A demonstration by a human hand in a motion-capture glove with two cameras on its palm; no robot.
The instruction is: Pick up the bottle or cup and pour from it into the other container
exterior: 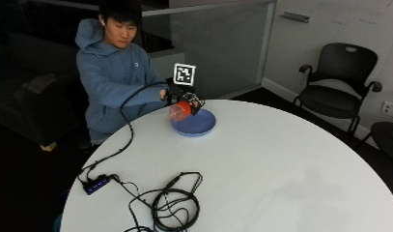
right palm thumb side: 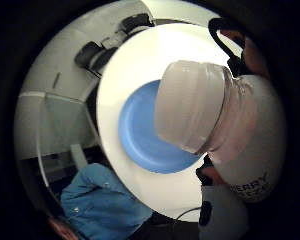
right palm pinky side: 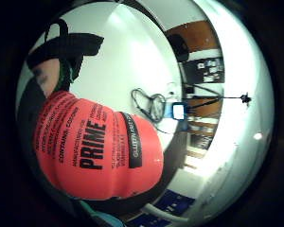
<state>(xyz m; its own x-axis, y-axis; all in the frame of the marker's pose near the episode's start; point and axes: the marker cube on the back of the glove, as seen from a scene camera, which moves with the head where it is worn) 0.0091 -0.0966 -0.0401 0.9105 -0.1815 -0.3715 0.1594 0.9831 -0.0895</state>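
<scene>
While the gloved right hand has its grip wrapped round the red plastic PRIME bottle, the bottle's tipped over the shallow blue bowl on the round white desk.

The red bottle label reads "PRIME" and "GLUTEN FREE"; its smaller print is illegible.

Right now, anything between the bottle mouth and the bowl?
Nothing visible. The right hand holds the red bottle tipped over the blue bowl; in the thumb side palm view its capless mouth faces the bare bowl directly.
</scene>
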